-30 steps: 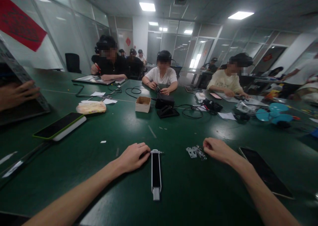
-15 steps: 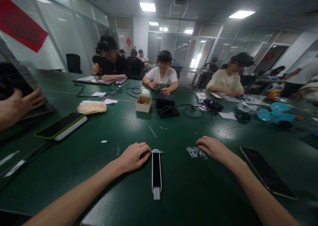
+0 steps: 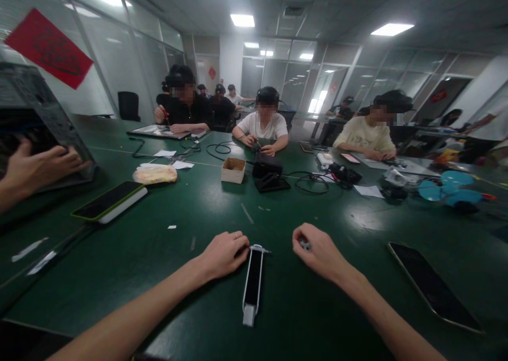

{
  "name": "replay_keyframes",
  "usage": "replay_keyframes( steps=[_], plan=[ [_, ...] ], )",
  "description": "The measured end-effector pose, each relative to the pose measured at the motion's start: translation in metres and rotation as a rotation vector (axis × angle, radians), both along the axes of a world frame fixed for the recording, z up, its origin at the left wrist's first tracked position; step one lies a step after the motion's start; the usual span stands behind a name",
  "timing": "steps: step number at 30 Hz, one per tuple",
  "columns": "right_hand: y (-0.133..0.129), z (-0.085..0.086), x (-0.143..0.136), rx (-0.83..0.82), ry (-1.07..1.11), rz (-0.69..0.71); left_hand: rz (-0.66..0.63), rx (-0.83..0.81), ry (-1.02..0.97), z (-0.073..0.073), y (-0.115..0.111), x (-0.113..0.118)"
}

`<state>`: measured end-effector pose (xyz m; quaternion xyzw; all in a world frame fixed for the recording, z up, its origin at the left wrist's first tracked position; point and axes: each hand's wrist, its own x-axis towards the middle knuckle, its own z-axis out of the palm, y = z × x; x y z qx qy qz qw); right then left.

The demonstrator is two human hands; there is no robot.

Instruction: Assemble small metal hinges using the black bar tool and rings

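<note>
A long white-framed device with a black face (image 3: 253, 281) lies on the green table (image 3: 190, 308), a thin metal pin crossing its far end. My left hand (image 3: 226, 252) rests beside that far end, its fingers closed on the pin's left side. To the right of the device, my right hand (image 3: 315, 250) is curled round small metal parts (image 3: 305, 244), a bit of which shows between the fingers. How many parts it holds is hidden.
A black phone (image 3: 434, 284) lies at the right. Farther off are a small open box (image 3: 233, 171), a black stand (image 3: 268, 173), cables, and a blue fan (image 3: 450, 189). At left, another person's hand (image 3: 43, 165) touches a metal case (image 3: 59, 117). People sit across the table.
My right hand has closed round the metal parts that lay on the table and moved left, nearer the device. The view has shifted slightly; my left hand stays by the device.
</note>
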<state>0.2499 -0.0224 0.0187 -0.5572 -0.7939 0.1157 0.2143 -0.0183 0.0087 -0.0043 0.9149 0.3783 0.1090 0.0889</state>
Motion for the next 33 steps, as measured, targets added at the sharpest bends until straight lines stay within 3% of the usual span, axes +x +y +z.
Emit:
replay_keyframes(
  steps=[5, 7, 10, 15, 22, 33],
  plan=[
    [-0.019, -0.010, -0.050, 0.014, 0.255, 0.101, -0.021, 0.074, -0.021, 0.013, -0.002, -0.003],
    [-0.021, -0.013, -0.056, -0.017, 0.345, 0.055, -0.066, 0.142, -0.049, 0.021, -0.006, -0.001],
    [-0.023, -0.016, -0.057, -0.065, 0.433, 0.011, -0.233, 0.253, -0.036, 0.030, -0.014, 0.010],
    [-0.026, -0.019, -0.058, -0.078, 0.501, 0.054, -0.386, 0.372, -0.048, 0.031, -0.020, 0.024],
    [-0.027, -0.024, -0.059, -0.113, 0.555, 0.058, -0.396, 0.535, -0.117, 0.022, -0.016, 0.020],
    [-0.028, -0.021, -0.057, -0.047, 0.553, 0.194, -0.336, 0.480, -0.256, 0.023, -0.018, 0.016]
  ],
)
